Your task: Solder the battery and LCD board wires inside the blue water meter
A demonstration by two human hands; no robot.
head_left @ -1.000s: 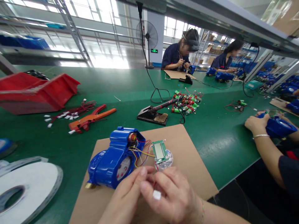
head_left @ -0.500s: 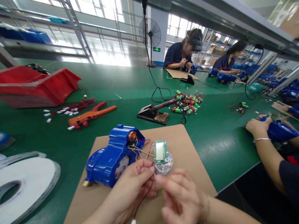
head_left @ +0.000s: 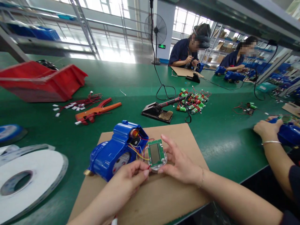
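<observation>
A blue water-meter housing (head_left: 112, 153) lies on a brown cardboard sheet (head_left: 164, 200) in front of me. Coloured wires run from it to a small green circuit board with a grey display (head_left: 155, 153), which sits on a clear round cap. My right hand (head_left: 180, 162) grips the board and cap between thumb and fingers from the right. My left hand (head_left: 131, 179) is pinched shut on the red and black wires just below the housing.
A soldering iron on its stand (head_left: 159, 111), a pile of green batteries (head_left: 194, 101), orange pliers (head_left: 97, 111), a red bin (head_left: 42, 81) and white tape rolls (head_left: 25, 181) lie on the green bench. A co-worker's hand (head_left: 267, 129) holds another blue meter at right; two people work farther back.
My right hand has let go of the small white connector, moved up and taken hold of the board and cap. My left hand stays pinched on the wires. The view has shifted slightly.
</observation>
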